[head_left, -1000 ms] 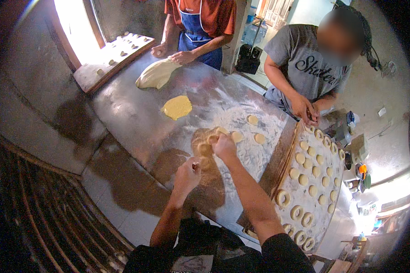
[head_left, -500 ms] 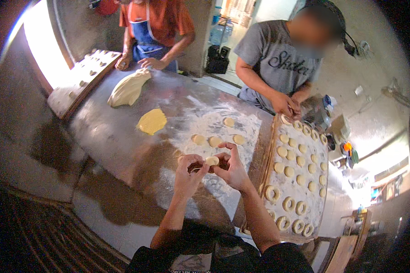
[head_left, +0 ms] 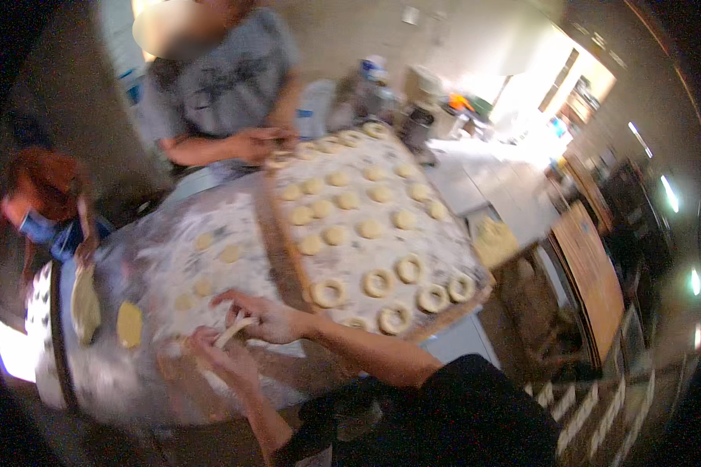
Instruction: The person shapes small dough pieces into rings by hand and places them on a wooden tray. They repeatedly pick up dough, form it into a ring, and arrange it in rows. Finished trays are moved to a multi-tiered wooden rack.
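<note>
A small pale piece of dough (head_left: pixel 234 332) is held between my two hands over the floured table. It looks like a thin curved strip, perhaps a ring seen edge-on; blur hides the detail. My left hand (head_left: pixel 224 359) grips its lower side, while the fingers of my right hand (head_left: pixel 266 317) close around its upper end. Beyond them, several flat dough rounds (head_left: pixel 230 254) lie in the flour. To the right, a floured wooden board (head_left: pixel 350 268) carries rows of dough discs (head_left: pixel 371 229) and, nearest me, several dough rings (head_left: pixel 378 283).
Across the table, a person in a grey shirt (head_left: pixel 226 86) works with both hands at the board's far corner. At far left, a person in orange (head_left: pixel 47 187) touches a large dough mass (head_left: pixel 85 303). A yellow slab (head_left: pixel 130 324) lies beside it.
My view has swung right, so the table and the people now appear farther left. The dough in my hands has turned from a rounded shape to a slanted strip. I still hold it.
</note>
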Tool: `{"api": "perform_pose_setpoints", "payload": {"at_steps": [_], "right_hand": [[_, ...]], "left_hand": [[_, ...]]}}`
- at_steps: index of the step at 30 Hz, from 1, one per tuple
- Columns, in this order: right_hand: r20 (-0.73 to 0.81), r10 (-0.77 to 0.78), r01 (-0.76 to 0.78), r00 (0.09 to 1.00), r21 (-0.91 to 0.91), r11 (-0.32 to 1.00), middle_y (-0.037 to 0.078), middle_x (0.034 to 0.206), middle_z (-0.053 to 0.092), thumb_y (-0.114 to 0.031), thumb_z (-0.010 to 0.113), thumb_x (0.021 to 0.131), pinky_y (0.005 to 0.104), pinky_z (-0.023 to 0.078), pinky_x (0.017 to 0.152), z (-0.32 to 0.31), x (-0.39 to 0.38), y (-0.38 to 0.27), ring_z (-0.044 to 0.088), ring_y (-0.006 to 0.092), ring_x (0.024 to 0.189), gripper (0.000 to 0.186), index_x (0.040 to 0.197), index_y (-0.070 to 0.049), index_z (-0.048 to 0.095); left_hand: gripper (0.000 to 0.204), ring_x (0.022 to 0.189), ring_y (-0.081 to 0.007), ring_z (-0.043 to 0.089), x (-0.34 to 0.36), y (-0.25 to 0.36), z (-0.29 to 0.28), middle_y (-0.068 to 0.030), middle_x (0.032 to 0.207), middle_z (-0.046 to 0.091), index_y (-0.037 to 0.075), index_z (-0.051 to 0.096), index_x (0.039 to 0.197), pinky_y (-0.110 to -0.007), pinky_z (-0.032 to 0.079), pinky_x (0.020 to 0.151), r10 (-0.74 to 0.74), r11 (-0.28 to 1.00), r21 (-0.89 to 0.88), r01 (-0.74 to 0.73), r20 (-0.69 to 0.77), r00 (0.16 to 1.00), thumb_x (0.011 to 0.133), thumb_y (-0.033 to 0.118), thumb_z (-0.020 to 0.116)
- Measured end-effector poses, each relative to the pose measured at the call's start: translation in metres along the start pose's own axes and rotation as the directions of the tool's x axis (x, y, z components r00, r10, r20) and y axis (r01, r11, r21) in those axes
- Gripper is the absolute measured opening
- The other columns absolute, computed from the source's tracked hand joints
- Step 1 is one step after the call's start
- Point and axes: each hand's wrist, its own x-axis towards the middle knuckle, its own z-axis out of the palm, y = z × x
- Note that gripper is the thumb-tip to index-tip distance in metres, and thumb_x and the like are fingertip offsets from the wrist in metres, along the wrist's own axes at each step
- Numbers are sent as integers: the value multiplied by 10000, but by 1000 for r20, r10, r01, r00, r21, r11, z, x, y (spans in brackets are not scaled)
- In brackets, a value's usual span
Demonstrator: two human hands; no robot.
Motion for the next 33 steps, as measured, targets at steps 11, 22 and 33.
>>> {"api": "perform_pose_setpoints", "payload": {"at_steps": [11,22,33], "right_hand": [[-163,355,-358,920,15,934,81,786,615,-427,517,983,288,440,741,-141,-123,-114,653,209,797,652,1473,-53,303],[-315,365,-182,876,484,856,15,844,509,-94,579,952,204,417,641,-245,-237,-123,476,53,739,532,1407,-98,305],[-624,103,-89,774,53,995,197,998,634,-447,513,986,379,561,819,-290,-309,-135,656,297,920,520,1324,-71,391]], "left_hand": [[361,910,-236,584,-81,103,98,-116,1011,558,-8,526,1153,-363,486,770,137,982,-167,-84,334,933,1017,318,456],[165,827,-239,654,-120,255,177,-128,914,634,26,582,983,-341,517,737,199,904,-427,32,485,852,998,162,489],[102,813,-408,678,-150,327,216,-179,830,676,99,545,1059,-468,534,678,345,896,-436,83,802,488,1010,171,491]]}}
